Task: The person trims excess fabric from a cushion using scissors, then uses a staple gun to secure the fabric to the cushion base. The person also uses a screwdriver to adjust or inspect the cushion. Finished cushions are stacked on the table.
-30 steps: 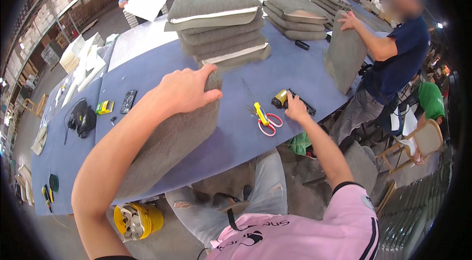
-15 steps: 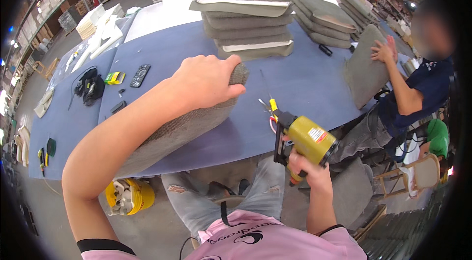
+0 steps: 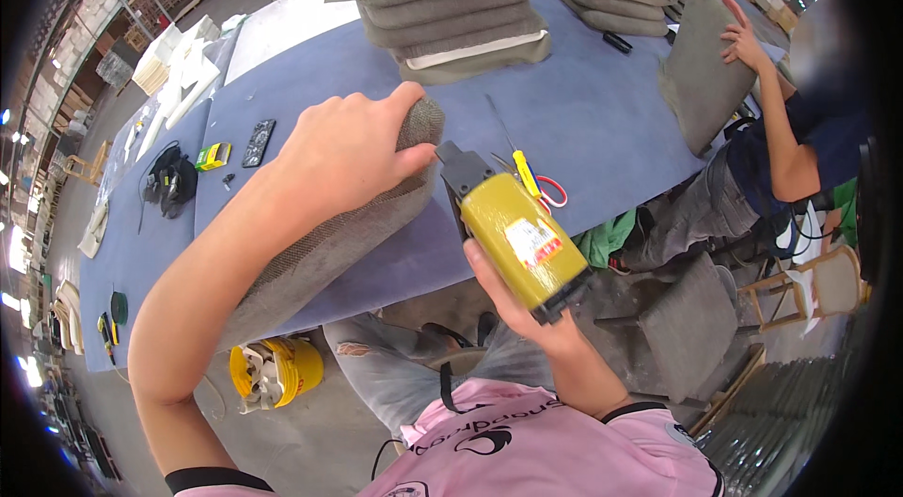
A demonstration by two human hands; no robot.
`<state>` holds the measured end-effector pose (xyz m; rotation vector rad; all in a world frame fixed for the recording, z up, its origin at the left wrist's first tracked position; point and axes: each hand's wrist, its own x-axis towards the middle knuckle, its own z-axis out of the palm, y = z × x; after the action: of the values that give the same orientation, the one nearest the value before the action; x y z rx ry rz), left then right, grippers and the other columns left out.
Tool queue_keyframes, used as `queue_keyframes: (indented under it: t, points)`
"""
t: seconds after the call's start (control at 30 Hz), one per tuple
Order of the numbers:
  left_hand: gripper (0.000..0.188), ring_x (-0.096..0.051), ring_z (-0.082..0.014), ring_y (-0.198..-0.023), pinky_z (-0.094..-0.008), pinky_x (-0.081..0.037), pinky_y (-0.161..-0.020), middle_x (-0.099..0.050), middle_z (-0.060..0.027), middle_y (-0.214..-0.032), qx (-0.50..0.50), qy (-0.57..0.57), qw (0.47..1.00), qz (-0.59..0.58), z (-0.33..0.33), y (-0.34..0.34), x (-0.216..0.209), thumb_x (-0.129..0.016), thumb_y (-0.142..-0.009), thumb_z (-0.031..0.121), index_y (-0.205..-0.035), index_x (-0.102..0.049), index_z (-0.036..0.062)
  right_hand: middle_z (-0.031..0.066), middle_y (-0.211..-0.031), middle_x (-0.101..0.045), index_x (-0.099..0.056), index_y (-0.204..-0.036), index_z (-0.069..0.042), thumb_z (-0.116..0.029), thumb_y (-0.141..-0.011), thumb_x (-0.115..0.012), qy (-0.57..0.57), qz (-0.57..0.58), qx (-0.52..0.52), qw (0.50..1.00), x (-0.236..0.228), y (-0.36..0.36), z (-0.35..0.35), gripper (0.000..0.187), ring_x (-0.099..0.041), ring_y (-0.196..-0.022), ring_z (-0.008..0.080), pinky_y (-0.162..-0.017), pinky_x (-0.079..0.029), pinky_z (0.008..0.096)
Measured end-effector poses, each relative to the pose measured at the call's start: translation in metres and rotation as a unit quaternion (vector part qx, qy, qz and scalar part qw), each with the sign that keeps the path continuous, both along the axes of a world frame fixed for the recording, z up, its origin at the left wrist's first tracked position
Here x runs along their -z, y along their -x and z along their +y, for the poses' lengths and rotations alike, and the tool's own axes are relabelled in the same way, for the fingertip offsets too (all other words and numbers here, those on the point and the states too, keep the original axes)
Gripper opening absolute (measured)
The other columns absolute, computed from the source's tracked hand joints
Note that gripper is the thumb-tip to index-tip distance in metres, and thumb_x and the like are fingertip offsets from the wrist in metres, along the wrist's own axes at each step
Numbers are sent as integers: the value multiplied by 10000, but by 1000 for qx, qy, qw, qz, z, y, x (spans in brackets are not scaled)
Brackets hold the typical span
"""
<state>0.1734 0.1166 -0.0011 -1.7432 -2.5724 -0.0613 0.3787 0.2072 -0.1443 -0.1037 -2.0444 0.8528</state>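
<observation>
Grey and tilted on edge, a cushion (image 3: 376,224) is at the near side of the desk (image 3: 602,144), its top clamped in the left hand (image 3: 346,147); the right hand (image 3: 517,316) grips a yellow staple gun (image 3: 515,224) close beside it.

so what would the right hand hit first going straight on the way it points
Likely the grey cushion, or the left hand on its end, met by the yellow tool in the right hand; depth is unclear.

A warehouse-like upholstery workshop: gray cushions (image 3: 447,10) stacked at twelve o'clock on a blue tabletop (image 3: 588,126), a yellow power tool (image 3: 520,232) near the centre, loaded shelving (image 3: 83,19) at ten, a wooden chair (image 3: 836,281) at three.
</observation>
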Motion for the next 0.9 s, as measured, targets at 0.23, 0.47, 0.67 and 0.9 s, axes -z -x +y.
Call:
queue_keyframes:
  t: [0.23, 0.47, 0.67, 0.9]
  points:
    - [506, -718, -484, -969, -574, -557, -882, -751, -251, -938, 1, 10, 1000, -6, -2, 1, -4, -726, -947, 229, -1405, -558, 92, 123, -966, -785, -695, -1232, 38, -86, -814, -844, 62, 6, -35, 997, 6, 21, 5, 461, -785, -809, 271, -752, -586, 327]
    - [517, -714, -474, -966, -570, -554, -873, -746, -250, -939, 9, -2, 1000, -15, -1, 4, 3, -745, -911, 181, -1380, -560, 66, 136, -964, -776, -682, -1256, 25, -108, -786, -852, 17, -69, -31, 997, -8, 18, 11, 517, -768, -814, 314, -766, -583, 346]
    - [401, -748, -447, -791, -539, -594, -707, -740, -230, -792, 37, -72, 996, 49, -7, -20, 14, -807, -892, 203, -1176, -609, 1, 148, -980, -766, -707, -1186, 26, -105, -787, -841, 22, -16, -64, 998, 4, 12, 18, 441, -753, -796, 340, -748, -581, 347]
    - [531, -711, -488, -904, -604, -547, -812, -732, -239, -880, 0, -28, 1000, 11, -2, -27, 13, -765, -878, 136, -1355, -549, 48, 136, -977, -779, -746, -1122, 12, -95, -833, -840, 64, -57, -71, 994, 1, 3, 22, 322, -749, -819, 348, -766, -585, 361]
